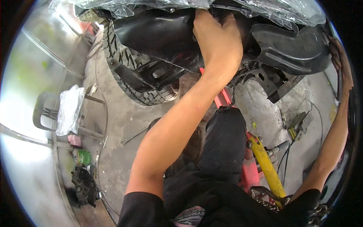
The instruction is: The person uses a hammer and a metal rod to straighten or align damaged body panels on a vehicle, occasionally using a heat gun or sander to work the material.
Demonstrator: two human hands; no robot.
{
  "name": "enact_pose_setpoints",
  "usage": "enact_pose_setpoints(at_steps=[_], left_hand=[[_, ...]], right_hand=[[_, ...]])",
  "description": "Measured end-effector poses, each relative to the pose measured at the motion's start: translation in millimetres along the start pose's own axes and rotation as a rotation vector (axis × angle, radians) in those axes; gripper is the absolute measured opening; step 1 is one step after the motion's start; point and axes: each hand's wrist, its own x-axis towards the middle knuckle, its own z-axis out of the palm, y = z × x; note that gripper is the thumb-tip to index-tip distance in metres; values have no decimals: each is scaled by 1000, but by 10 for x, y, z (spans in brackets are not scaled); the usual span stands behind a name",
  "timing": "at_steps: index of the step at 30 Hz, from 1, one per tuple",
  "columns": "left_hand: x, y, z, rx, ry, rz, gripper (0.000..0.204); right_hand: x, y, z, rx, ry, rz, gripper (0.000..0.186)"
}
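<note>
My left hand [218, 36] is raised to the black plastic wheel-arch liner [157, 32], just below the clear plastic film at the top. Its fingers curl away from me into a gap, so their tips and whatever they hold are hidden. At the far right, my right hand [340, 56] reaches up beside the outer end of a curved black plastic panel [293, 49]. Its darkened fingers look stretched out along the panel's edge, though the rim of the picture bends them. Clear plastic film [264, 9] covers the vehicle part above both hands.
A treaded tyre [145, 96] stands left below the liner. Near my legs are a red metal frame [249, 170], a yellow bar [268, 166] and a chain [264, 204]. A chair [45, 111], a green can [82, 156] and cables lie along the left.
</note>
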Motion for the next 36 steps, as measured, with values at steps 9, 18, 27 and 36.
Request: enact_pose_setpoints(at_steps=[9,18,27,36], left_hand=[[-501,-44,-240,-410,-194,-25,37],[-394,-211,59,-620,-196,141,46],[-289,-216,-65,-592,-221,92,41],[-526,-521,-385,-714,-310,17,49]], right_hand=[[70,225,-52,-107,226,-191,27],[-2,232,64,-132,249,-259,22],[-22,205,-112,-147,76,-265,28],[-84,157,20,-149,76,-204,39]])
